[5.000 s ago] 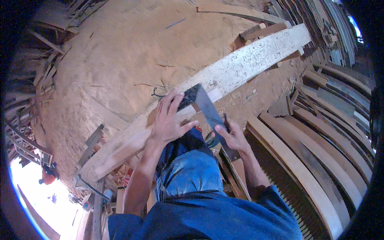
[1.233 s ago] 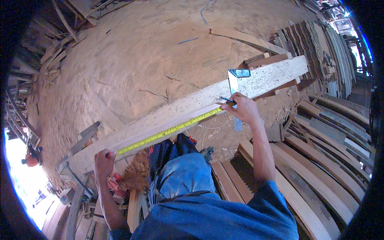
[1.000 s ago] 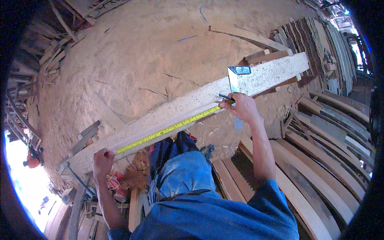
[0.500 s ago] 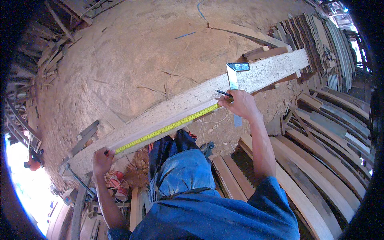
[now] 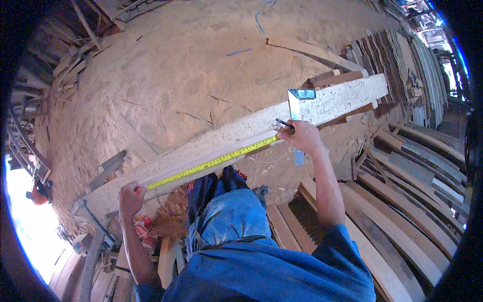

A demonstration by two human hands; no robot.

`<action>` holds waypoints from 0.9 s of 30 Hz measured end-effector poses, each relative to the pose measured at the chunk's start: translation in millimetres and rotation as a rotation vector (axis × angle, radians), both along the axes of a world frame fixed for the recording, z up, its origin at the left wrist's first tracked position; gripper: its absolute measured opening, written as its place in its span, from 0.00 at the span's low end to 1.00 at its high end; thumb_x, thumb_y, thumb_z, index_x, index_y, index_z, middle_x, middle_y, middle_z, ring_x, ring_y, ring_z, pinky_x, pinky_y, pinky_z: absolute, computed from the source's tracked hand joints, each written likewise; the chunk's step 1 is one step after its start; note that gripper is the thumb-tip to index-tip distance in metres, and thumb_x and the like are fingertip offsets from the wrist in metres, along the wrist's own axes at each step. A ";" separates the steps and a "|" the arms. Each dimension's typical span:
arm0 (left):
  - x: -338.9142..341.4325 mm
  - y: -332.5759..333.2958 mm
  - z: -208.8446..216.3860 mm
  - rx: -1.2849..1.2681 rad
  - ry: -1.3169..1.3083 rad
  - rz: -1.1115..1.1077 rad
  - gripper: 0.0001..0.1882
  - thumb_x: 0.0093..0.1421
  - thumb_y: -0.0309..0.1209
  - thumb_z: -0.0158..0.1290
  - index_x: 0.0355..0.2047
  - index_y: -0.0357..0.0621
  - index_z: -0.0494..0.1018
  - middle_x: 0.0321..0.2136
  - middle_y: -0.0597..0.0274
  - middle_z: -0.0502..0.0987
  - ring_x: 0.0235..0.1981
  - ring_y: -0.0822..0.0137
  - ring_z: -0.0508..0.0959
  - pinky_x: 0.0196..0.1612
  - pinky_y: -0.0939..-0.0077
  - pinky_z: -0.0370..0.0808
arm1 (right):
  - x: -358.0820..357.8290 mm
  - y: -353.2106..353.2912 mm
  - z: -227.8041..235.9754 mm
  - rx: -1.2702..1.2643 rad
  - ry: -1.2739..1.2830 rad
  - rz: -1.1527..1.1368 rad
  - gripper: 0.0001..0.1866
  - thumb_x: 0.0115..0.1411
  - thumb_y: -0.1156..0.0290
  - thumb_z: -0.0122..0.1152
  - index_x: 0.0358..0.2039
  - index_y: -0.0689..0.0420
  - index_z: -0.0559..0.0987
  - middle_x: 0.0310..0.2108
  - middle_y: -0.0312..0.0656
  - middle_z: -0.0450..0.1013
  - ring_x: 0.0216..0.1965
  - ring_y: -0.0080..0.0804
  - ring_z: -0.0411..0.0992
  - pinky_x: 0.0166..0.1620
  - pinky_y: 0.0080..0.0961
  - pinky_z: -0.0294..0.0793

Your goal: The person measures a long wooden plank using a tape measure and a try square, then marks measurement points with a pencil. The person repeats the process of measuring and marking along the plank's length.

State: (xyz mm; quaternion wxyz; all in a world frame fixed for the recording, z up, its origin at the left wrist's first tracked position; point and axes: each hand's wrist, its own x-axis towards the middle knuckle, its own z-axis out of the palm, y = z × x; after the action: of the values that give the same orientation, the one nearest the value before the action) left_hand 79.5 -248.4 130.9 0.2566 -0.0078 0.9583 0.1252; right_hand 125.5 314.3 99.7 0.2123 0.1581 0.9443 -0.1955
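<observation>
Now a long pale wooden plank (image 5: 201, 151) lies across the sawdust floor (image 5: 166, 75), with a yellow tape measure (image 5: 211, 162) stretched along its near edge. At the plank's left end, the left hand (image 5: 131, 197) is closed on the tape's end. Further right, the right hand (image 5: 301, 137) grips a dark pencil (image 5: 283, 122) beside a metal try square (image 5: 297, 108) lying across the plank.

Blue short-sleeved shirt, faded blue jeans, bare forearms.
</observation>
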 end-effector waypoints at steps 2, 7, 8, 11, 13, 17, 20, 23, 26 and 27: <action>1.3 -0.1 1.6 0.001 0.020 -0.018 0.18 0.58 0.43 0.59 0.29 0.36 0.79 0.27 0.43 0.80 0.32 0.44 0.81 0.38 0.54 0.75 | 0.0 -0.8 1.0 -0.007 0.006 -0.005 0.26 0.55 0.41 0.70 0.35 0.55 0.84 0.31 0.48 0.81 0.37 0.49 0.80 0.42 0.43 0.78; 6.2 -9.6 -7.2 0.026 0.061 -0.046 0.19 0.57 0.43 0.61 0.33 0.37 0.80 0.30 0.43 0.80 0.35 0.45 0.81 0.40 0.56 0.76 | 5.5 -1.5 7.5 -0.004 0.026 -0.079 0.26 0.53 0.43 0.72 0.35 0.56 0.83 0.31 0.47 0.81 0.36 0.46 0.80 0.42 0.41 0.78; 18.2 -14.6 -9.6 0.127 0.083 -0.022 0.19 0.57 0.45 0.61 0.32 0.38 0.80 0.30 0.44 0.80 0.35 0.45 0.81 0.40 0.57 0.76 | 5.2 -2.6 11.0 -0.013 0.063 -0.074 0.25 0.53 0.45 0.74 0.35 0.56 0.83 0.31 0.47 0.81 0.35 0.46 0.80 0.41 0.41 0.78; 30.9 28.2 30.0 0.019 -0.059 -0.048 0.22 0.59 0.50 0.61 0.32 0.40 0.80 0.31 0.46 0.81 0.36 0.44 0.81 0.41 0.58 0.77 | 20.9 -12.8 37.7 -0.070 0.196 -0.085 0.21 0.52 0.53 0.76 0.34 0.57 0.82 0.31 0.46 0.81 0.35 0.45 0.81 0.40 0.40 0.77; 50.9 64.9 55.4 0.013 -0.147 -0.049 0.25 0.61 0.54 0.58 0.32 0.41 0.81 0.31 0.47 0.81 0.36 0.45 0.82 0.41 0.56 0.78 | 24.3 -50.0 66.0 -0.147 0.083 -0.080 0.16 0.53 0.58 0.76 0.34 0.56 0.83 0.30 0.46 0.81 0.35 0.46 0.80 0.39 0.40 0.77; 87.0 108.7 47.0 0.146 -0.297 -0.116 0.30 0.61 0.62 0.53 0.38 0.46 0.82 0.34 0.47 0.82 0.40 0.43 0.82 0.42 0.50 0.78 | 46.1 -133.0 72.7 -0.226 0.162 0.249 0.13 0.56 0.62 0.73 0.39 0.54 0.85 0.33 0.47 0.82 0.36 0.48 0.81 0.41 0.40 0.79; 96.4 128.6 42.5 0.186 -0.360 -0.014 0.30 0.62 0.62 0.52 0.38 0.46 0.81 0.34 0.45 0.83 0.40 0.42 0.82 0.43 0.47 0.78 | 50.1 -184.2 69.6 -0.662 0.248 0.334 0.16 0.58 0.60 0.71 0.45 0.51 0.84 0.41 0.43 0.81 0.45 0.45 0.80 0.45 0.40 0.80; 114.6 115.5 24.8 0.211 -0.065 0.002 0.33 0.62 0.65 0.49 0.34 0.44 0.80 0.37 0.46 0.83 0.43 0.42 0.82 0.45 0.48 0.78 | 41.6 -214.3 89.7 -0.926 0.389 0.401 0.15 0.60 0.64 0.70 0.47 0.54 0.83 0.46 0.45 0.80 0.49 0.44 0.78 0.50 0.38 0.79; 96.9 99.5 48.4 0.167 -0.320 0.140 0.34 0.63 0.65 0.48 0.36 0.44 0.81 0.38 0.43 0.83 0.45 0.42 0.82 0.48 0.47 0.77 | 18.3 -214.3 107.1 -0.892 0.234 0.324 0.16 0.57 0.70 0.71 0.46 0.60 0.83 0.44 0.49 0.80 0.48 0.41 0.79 0.51 0.33 0.77; 104.1 89.6 42.9 0.148 -0.268 0.186 0.35 0.63 0.66 0.48 0.38 0.44 0.82 0.37 0.41 0.83 0.45 0.42 0.82 0.50 0.47 0.77 | 9.8 -210.6 105.6 -0.804 0.226 0.345 0.15 0.58 0.70 0.71 0.45 0.60 0.83 0.44 0.48 0.80 0.47 0.40 0.79 0.50 0.32 0.77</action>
State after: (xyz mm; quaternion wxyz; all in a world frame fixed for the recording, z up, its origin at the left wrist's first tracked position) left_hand 183.6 -158.8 173.8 0.3695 -0.0939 0.8987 0.2166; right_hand 135.2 103.8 205.3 0.1821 -0.1191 0.8232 -0.5243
